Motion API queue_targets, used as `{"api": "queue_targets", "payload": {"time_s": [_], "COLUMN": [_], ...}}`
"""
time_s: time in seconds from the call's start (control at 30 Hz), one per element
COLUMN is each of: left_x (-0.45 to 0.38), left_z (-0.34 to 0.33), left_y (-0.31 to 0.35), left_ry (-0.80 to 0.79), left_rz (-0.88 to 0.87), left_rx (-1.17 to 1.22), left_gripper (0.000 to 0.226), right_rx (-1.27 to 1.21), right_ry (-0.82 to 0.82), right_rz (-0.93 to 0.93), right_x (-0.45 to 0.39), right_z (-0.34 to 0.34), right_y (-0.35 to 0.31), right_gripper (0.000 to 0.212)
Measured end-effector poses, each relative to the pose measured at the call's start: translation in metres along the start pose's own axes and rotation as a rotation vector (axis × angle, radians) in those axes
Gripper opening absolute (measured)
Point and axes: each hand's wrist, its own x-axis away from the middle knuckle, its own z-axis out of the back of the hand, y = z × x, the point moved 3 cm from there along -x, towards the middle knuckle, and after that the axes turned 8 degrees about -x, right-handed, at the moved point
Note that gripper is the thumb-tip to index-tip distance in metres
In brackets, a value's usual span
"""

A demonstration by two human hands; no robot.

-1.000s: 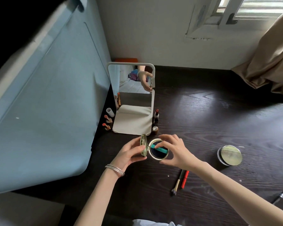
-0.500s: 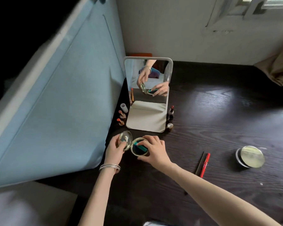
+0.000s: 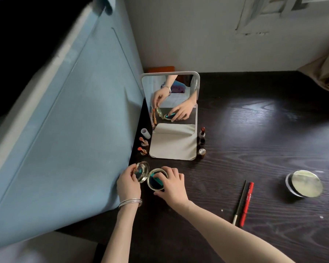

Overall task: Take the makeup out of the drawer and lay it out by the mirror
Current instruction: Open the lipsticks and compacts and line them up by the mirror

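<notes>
I see the left hand pinching the open compact's lid, right hand fingers curled around its base, before the mirror.

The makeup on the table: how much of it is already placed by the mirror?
Done: lipsticks left of the mirror, two on its right. In hand: the open compact, left hand on its lid, right hand on its base. Left: the pencils and the round tin, lying apart.
</notes>
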Motion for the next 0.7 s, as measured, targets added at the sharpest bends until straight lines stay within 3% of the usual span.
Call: {"api": "queue_targets", "payload": {"time_s": [0.3, 0.7], "left_x": [-0.005, -0.004], "left_z": [0.003, 0.009], "left_y": [0.011, 0.012], "left_ry": [0.096, 0.118], "left_rz": [-0.084, -0.021], "left_rx": [-0.058, -0.169], "left_gripper": [0.032, 0.024], "right_rx": [0.042, 0.088], "right_ry": [0.039, -0.092], "right_rz": [0.056, 0.094], "right_x": [-0.009, -0.021], "right_z": [0.006, 0.014], "right_y": [0.008, 0.011], "right_gripper": [0.060, 0.054]}}
